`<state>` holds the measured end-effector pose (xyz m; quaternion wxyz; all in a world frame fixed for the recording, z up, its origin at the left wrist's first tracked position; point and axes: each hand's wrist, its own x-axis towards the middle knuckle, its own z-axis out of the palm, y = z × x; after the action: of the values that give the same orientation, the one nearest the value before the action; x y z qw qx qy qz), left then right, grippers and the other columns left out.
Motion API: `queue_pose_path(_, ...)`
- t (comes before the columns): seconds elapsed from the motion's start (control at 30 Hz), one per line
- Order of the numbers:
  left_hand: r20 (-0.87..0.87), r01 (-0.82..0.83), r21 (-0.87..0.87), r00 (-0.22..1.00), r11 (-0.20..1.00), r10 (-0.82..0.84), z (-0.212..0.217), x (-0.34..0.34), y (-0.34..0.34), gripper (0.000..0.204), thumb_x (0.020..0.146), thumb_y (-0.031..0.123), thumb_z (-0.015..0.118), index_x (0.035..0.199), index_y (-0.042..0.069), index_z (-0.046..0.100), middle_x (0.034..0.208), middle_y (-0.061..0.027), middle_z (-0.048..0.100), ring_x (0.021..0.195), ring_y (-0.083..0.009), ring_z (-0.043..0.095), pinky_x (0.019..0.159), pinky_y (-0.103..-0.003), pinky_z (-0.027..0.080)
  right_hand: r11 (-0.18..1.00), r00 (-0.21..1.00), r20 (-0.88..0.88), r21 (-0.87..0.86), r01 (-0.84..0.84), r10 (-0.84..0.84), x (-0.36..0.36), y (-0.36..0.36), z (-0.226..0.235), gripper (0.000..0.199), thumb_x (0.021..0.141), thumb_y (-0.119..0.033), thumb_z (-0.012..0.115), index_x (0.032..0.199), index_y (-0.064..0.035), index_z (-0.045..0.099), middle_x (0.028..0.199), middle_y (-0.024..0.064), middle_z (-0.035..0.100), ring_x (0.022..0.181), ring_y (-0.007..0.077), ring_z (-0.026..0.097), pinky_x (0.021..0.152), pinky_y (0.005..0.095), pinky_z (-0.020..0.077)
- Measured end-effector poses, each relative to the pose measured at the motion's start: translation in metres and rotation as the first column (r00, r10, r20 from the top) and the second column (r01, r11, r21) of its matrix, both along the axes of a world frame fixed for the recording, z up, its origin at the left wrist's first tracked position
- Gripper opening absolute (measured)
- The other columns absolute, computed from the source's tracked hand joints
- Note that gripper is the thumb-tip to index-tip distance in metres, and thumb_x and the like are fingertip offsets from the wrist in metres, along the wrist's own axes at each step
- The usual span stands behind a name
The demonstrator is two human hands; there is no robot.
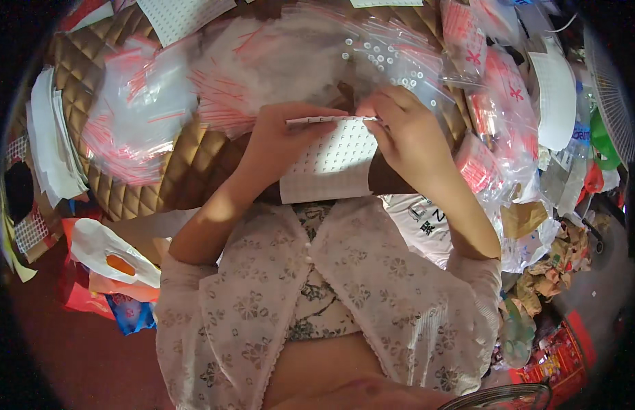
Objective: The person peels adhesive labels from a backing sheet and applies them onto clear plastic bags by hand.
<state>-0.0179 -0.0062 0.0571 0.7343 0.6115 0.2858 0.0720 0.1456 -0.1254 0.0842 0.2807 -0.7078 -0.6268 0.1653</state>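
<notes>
Quilted brown surface, clear bags covering it, perhaps beads beyond, left hand and right hand pinching sheet

Shot from the head, near, wide fisheye tipped steeply down; framing left hand and right hand toward 12 o'clock, wearer's patterned top toward 6.
</notes>
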Motion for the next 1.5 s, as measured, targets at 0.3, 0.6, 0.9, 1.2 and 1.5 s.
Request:
queue_pose_path(0.3, 0.0, 0.011, -0.406, 1.0, 0.914, -0.012, 0.008, -0.011, 0.017, 0.028, 0.087, 0.015, 0.06, 0.11, -0.001, 0.064, 0.097, -0.0054, 0.067, 0.088, -0.0086, 0.06, 0.077, -0.023, 0.046, 0.987, 0.991, 0.136, 0.16, -0.013, -0.009, -0.002, 0.0, -0.009, 0.015, 0.075, -0.002, 0.065, 0.088, -0.0019, 0.058, 0.088, 0.0127, 0.058, 0.082, 0.0323, 0.057, 0.069, 0.0381, 0.047)
queue_pose_path(0.6, -0.118, -0.109, -0.497, 0.991, 0.861, 0.057, -0.005, -0.026, 0.024, 0.03, 0.09, 0.024, 0.059, 0.105, -0.001, 0.064, 0.093, -0.0031, 0.066, 0.08, -0.0077, 0.061, 0.071, -0.022, 0.047, 0.955, 0.842, 0.49, 0.059, -0.29, 0.226, -0.005, 0.007, -0.001, 0.036, 0.067, -0.001, 0.06, 0.103, -0.0006, 0.061, 0.101, 0.0099, 0.058, 0.092, 0.0259, 0.058, 0.074, 0.0325, 0.0517)
queue_pose_path(0.9, -0.123, 0.027, 0.139, 0.992, 0.99, -0.01, -0.011, -0.021, 0.038, 0.018, 0.087, 0.018, 0.057, 0.099, 0.006, 0.065, 0.086, -0.0045, 0.064, 0.085, -0.0195, 0.06, 0.076, -0.033, 0.047, 0.981, 0.931, -0.325, -0.036, -0.19, 0.168, 0.033, 0.043, 0.005, 0.007, 0.075, -0.003, 0.067, 0.081, -0.0045, 0.066, 0.087, 0.0067, 0.064, 0.086, 0.0193, 0.062, 0.075, 0.0293, 0.0489)
queue_pose_path(1.2, -0.087, 0.134, 0.913, 0.987, 0.386, -0.136, -0.054, 0.023, 0.017, 0.033, 0.073, 0.017, 0.06, 0.104, 0.009, 0.064, 0.113, -0.0092, 0.056, 0.11, -0.0261, 0.049, 0.095, -0.043, 0.037, 0.971, 0.991, -0.094, -0.206, -0.118, 0.1, 0.042, 0.118, -0.057, 0.038, 0.066, 0.009, 0.065, 0.099, -0.0026, 0.05, 0.088, 0.0122, 0.052, 0.085, 0.0235, 0.059, 0.07, 0.0322, 0.0497)
queue_pose_path(1.5, -0.058, 0.107, 0.897, 0.991, 0.429, -0.124, -0.056, 0.024, 0.014, 0.035, 0.073, 0.016, 0.059, 0.106, 0.007, 0.062, 0.112, -0.0089, 0.056, 0.11, -0.0253, 0.049, 0.093, -0.043, 0.038, 0.955, 0.987, -0.025, -0.251, -0.159, 0.158, 0.055, 0.117, -0.055, 0.033, 0.066, 0.0, 0.071, 0.09, -0.004, 0.048, 0.085, 0.0133, 0.055, 0.076, 0.0323, 0.058, 0.063, 0.0393, 0.0459)
